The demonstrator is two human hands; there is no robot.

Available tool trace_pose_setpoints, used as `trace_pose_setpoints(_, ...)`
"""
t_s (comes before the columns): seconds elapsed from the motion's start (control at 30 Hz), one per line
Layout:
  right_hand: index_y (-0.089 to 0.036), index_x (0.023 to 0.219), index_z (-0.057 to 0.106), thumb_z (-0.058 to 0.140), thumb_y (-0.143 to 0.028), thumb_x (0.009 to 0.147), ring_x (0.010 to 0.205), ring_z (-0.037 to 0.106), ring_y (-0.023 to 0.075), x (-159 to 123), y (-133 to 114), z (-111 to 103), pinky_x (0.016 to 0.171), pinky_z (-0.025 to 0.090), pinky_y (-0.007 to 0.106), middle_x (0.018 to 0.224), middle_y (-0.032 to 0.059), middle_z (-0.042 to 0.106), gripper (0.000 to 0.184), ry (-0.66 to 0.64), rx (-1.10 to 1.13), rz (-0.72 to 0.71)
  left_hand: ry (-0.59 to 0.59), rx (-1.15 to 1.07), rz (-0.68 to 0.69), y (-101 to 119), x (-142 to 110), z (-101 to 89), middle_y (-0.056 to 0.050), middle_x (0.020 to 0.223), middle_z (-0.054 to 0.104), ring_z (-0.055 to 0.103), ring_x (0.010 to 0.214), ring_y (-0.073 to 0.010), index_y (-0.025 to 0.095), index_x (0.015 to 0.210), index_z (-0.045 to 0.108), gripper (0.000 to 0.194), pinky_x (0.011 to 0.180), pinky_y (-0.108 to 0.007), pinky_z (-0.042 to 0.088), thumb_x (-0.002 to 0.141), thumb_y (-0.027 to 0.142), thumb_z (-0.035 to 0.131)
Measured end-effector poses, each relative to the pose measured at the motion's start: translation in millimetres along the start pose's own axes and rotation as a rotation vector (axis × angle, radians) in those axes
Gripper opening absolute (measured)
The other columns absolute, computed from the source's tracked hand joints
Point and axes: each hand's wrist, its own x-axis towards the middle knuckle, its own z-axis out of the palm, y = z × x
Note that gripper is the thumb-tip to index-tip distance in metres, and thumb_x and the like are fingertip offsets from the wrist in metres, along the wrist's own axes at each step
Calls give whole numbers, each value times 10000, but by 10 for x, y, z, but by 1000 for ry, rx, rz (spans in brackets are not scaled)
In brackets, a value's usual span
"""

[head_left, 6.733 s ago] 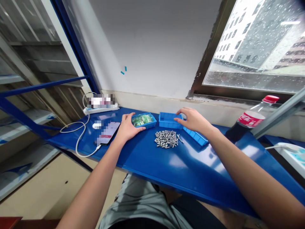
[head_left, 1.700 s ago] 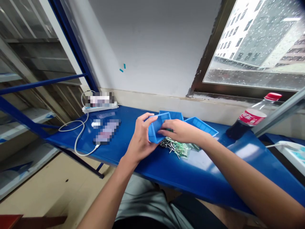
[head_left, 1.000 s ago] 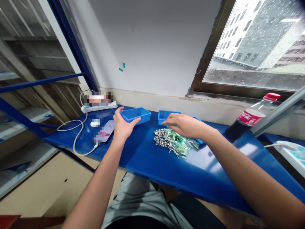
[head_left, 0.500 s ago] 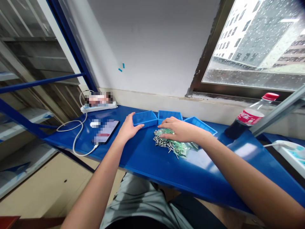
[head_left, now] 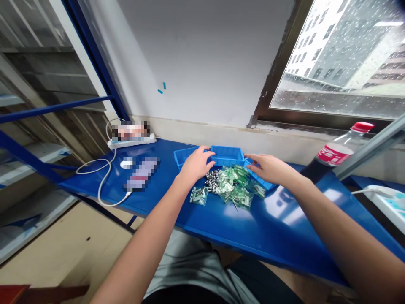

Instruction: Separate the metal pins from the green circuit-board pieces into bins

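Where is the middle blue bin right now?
In the head view, the middle blue bin sits near centre, between the left hand and right hand, just behind the green packets.

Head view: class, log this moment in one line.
Left hand: by middle bin; right hand: by right bin; packets, metal pieces: heaped on table
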Motion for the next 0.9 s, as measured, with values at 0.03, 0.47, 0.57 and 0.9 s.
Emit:
trace_pose_setpoints(0.03, -231, 1608, 495, 450, -457, 1061, 1093, 719, 335, -4, 7, 72, 922, 542, 432, 1273, 148, 733, 593, 9, 8, -24, -11, 9, -2, 13, 19, 48, -106, 1441, 642, 701, 1162, -310, 230, 1289, 763, 336, 998, -442, 603, 983, 299, 644)
trace_pose_setpoints(0.47, -248, 1353, 703, 458, -374, 1085, 1016, 745, 293, -15, -92, 365, 818, 560, 385, 1259, 91, 773, 384, 239, -111, 70, 221, -105, 130, -168, 15, 338, -63, 1129, 785, 752, 955, -220, 208, 1114, 822, 235, 835, -351, 618, 1005, 173, 617)
trace_pose_setpoints(0.57, -229, 1379, 690, 435, -346, 1092, 1017, 746, 292, -31, -87, 394, 818, 562, 389, 1277, 92, 768, 401, 258, -115, 27, 228, -143, 139, -196, 26, 353, -56, 1105, 789, 755, 950, -213, 204, 1098, 820, 220, 838, -353, 623, 1003, 157, 628)
trace_pose_setpoints(0.9, -292, 1502, 609, 431, -305, 1078, 896, 739, 257, -89, -78, 459, 705, 529, 347, 1179, 84, 765, 460, 251, -118, -18, 249, -144, 153, -216, 42, 410, -66, 1116, 779, 733, 993, -210, 204, 1105, 813, 213, 868, -360, 612, 1003, 152, 634)
